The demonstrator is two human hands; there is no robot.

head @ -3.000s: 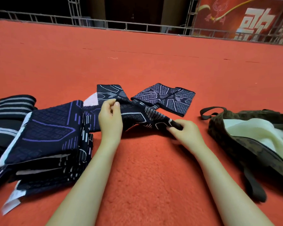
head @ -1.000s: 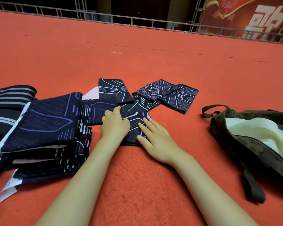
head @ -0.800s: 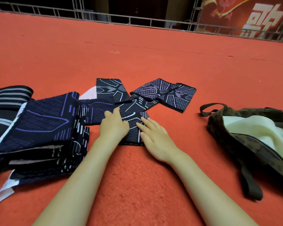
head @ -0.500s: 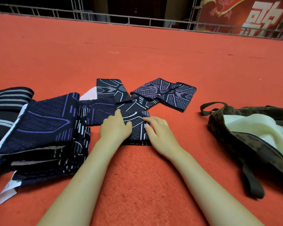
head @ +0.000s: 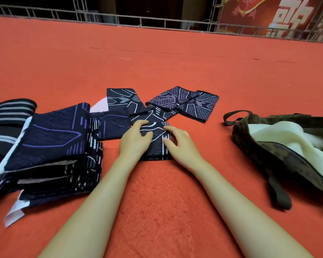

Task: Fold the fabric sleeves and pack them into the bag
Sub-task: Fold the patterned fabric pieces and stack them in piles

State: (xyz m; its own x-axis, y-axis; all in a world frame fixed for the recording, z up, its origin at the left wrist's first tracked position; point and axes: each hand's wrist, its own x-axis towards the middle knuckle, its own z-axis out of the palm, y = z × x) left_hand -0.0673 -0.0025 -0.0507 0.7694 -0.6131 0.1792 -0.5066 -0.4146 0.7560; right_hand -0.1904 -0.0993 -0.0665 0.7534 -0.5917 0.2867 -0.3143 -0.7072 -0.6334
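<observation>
Change: three seconds back the dark navy knitted fabric sleeve with white line pattern point(head: 155, 140) hangs stretched between two pinching hands; it now lies doubled over as a compact rectangle on the red carpet floor point(head: 157, 202), and the right-hand fingers, flat on it a second ago, have curled up at its right edge.
Meaning for the task: the fold of this sleeve looks finished or nearly so; judging by the bag's distance, packing is the step still to come.
Left hand: the left hand point(head: 135, 139) rests palm-down on the sleeve's left half, fingers bent, pressing rather than gripping; nothing is enclosed in it.
Right hand: the right hand point(head: 177, 141) sits on the right edge with fingers arched and tips on the cloth; whether any fingertip has slipped under the edge cannot be told.
Where the sleeve is: centre of the carpet, directly ahead of the person, just beside the tall stack of folded navy, purple and white sleeves point(head: 45, 149) on the left, and overlapping the near edge of a loose fan of flat patterned sleeves point(head: 183, 103) beyond it.
Orientation: the folded piece lies flat, its long axis running away from the person, near short edge towards the wrists.
Bag: the open olive-brown patterned cloth bag with cream lining point(head: 279, 146) lies well apart to the right, mouth towards the hands.
</observation>
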